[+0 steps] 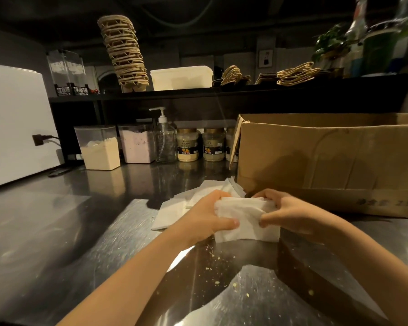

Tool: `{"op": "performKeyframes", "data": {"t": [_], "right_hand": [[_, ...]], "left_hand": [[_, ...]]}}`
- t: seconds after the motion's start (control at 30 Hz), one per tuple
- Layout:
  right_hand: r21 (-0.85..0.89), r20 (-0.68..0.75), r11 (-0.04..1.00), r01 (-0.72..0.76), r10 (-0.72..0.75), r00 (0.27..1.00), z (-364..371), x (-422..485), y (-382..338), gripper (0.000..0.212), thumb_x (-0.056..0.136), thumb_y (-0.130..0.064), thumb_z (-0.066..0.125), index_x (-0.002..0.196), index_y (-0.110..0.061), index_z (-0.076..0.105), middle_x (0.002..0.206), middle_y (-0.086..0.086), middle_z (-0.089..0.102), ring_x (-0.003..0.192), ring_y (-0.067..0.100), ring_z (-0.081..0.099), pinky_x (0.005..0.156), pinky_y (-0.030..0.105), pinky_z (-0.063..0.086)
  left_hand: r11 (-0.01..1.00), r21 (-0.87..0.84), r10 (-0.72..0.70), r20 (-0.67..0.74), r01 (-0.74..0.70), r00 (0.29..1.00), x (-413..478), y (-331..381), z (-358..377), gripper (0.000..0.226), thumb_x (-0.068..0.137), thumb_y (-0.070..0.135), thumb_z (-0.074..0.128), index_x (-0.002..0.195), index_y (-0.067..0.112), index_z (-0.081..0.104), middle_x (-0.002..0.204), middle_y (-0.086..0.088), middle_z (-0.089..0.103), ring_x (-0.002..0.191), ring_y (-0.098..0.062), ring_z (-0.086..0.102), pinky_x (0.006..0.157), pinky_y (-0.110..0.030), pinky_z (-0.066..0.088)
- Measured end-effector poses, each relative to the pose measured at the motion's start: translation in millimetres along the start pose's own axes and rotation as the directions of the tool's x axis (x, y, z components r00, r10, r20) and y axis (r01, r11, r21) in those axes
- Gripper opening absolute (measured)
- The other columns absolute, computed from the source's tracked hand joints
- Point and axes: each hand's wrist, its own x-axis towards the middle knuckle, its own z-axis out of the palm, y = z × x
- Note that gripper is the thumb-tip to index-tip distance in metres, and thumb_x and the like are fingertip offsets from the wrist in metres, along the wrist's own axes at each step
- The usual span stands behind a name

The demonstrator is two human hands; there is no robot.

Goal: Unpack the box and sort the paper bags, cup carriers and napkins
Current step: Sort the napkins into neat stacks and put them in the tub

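A bundle of white napkins (246, 220) stands on the steel counter (57, 231) between both hands. My left hand (203, 217) grips its left side and my right hand (290, 211) grips its right side, thumbs on the front. More loose napkins (174, 210) lie spread on the counter behind and to the left. The open cardboard box (327, 158) sits right behind my hands, at the right. A tall stack of pulp cup carriers (124, 52) stands on the upper shelf. Paper bags (269, 77) with twisted handles lie on the shelf further right.
A white lidded tub (181, 77) sits on the shelf. Below it stand powder containers (100, 147), a pump bottle (165, 137) and jars (187, 144). A white appliance (12, 123) fills the left. Crumbs (222, 269) dot the counter's front.
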Motion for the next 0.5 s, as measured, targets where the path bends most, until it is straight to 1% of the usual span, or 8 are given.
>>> {"op": "performKeyframes", "data": {"t": [0.07,0.17,0.2,0.27,0.33,0.37,0.43,0.5], "right_hand": [[0.003,0.004,1.000,-0.012,0.012,1.000,-0.1,3.8,2.9,0.061,0.065,-0.011,0.074,0.119,-0.024,0.049,0.113,0.003,0.054,0.101,0.019,0.057,0.084,0.026,0.052],[-0.048,-0.078,0.998,0.028,-0.032,0.996,-0.5,6.1,4.5,0.053,0.075,-0.001,0.068,0.118,-0.025,0.050,0.116,0.003,0.052,0.103,0.021,0.056,0.078,0.022,0.051],[-0.047,-0.075,0.998,0.042,-0.045,0.996,0.0,6.3,4.6,0.053,0.075,0.000,0.067,0.119,-0.026,0.050,0.116,0.004,0.053,0.103,0.021,0.056,0.078,0.022,0.052],[-0.014,-0.015,0.998,0.060,-0.060,0.998,1.1,6.5,5.0,0.061,0.074,0.000,0.069,0.123,-0.029,0.046,0.118,0.003,0.053,0.104,0.020,0.058,0.082,0.023,0.052],[0.009,0.054,0.998,0.059,-0.060,0.997,2.4,6.3,4.8,0.068,0.073,0.001,0.070,0.126,-0.031,0.042,0.120,0.003,0.051,0.106,0.020,0.059,0.087,0.027,0.054],[-0.005,0.059,0.998,0.060,-0.060,0.996,3.0,6.8,5.0,0.068,0.073,0.003,0.069,0.126,-0.030,0.043,0.120,0.004,0.052,0.106,0.021,0.059,0.090,0.030,0.054],[-0.065,0.027,0.996,0.066,-0.064,0.998,3.4,6.5,4.2,0.062,0.073,0.005,0.067,0.123,-0.026,0.047,0.115,0.004,0.054,0.103,0.020,0.059,0.090,0.032,0.054],[-0.058,-0.015,0.993,0.101,-0.102,0.995,2.5,4.6,1.9,0.057,0.075,0.008,0.065,0.120,-0.023,0.051,0.111,0.003,0.056,0.098,0.018,0.061,0.082,0.027,0.057]], "left_hand": [[1.000,0.015,-0.014,0.020,0.014,1.000,1.2,-1.7,1.6,0.055,0.081,0.010,0.076,0.121,0.030,0.046,0.117,-0.001,0.059,0.104,-0.014,0.062,0.088,-0.027,0.056],[1.000,-0.003,-0.015,-0.002,0.015,1.000,2.3,-2.3,2.8,0.058,0.080,0.009,0.077,0.122,0.033,0.044,0.118,0.001,0.056,0.106,-0.015,0.060,0.089,-0.028,0.056],[1.000,-0.002,-0.015,-0.007,0.015,1.000,2.4,-2.2,2.9,0.056,0.080,0.009,0.077,0.121,0.032,0.045,0.118,0.001,0.056,0.106,-0.015,0.061,0.088,-0.027,0.057],[1.000,-0.001,-0.013,0.011,0.013,1.000,2.5,-2.2,3.2,0.053,0.081,0.010,0.076,0.121,0.029,0.046,0.116,0.002,0.058,0.104,-0.014,0.061,0.085,-0.023,0.056],[1.000,-0.016,-0.011,0.052,0.012,0.999,0.9,-1.7,5.0,0.055,0.081,0.011,0.077,0.122,0.029,0.044,0.115,0.004,0.057,0.104,-0.012,0.060,0.083,-0.020,0.056],[1.000,-0.005,-0.008,0.065,0.008,0.998,-0.4,-1.3,6.3,0.057,0.081,0.012,0.077,0.123,0.030,0.043,0.116,0.004,0.057,0.105,-0.012,0.060,0.084,-0.021,0.056],[0.997,0.077,0.030,0.035,-0.033,0.999,-1.7,-1.3,8.4,0.055,0.082,0.013,0.076,0.124,0.028,0.045,0.117,0.002,0.057,0.107,-0.015,0.059,0.090,-0.029,0.056],[0.986,0.135,0.107,-0.036,-0.101,0.994,-1.7,-0.4,8.6,0.048,0.083,0.012,0.074,0.122,0.026,0.049,0.115,0.000,0.059,0.105,-0.015,0.060,0.089,-0.035,0.057]]}}
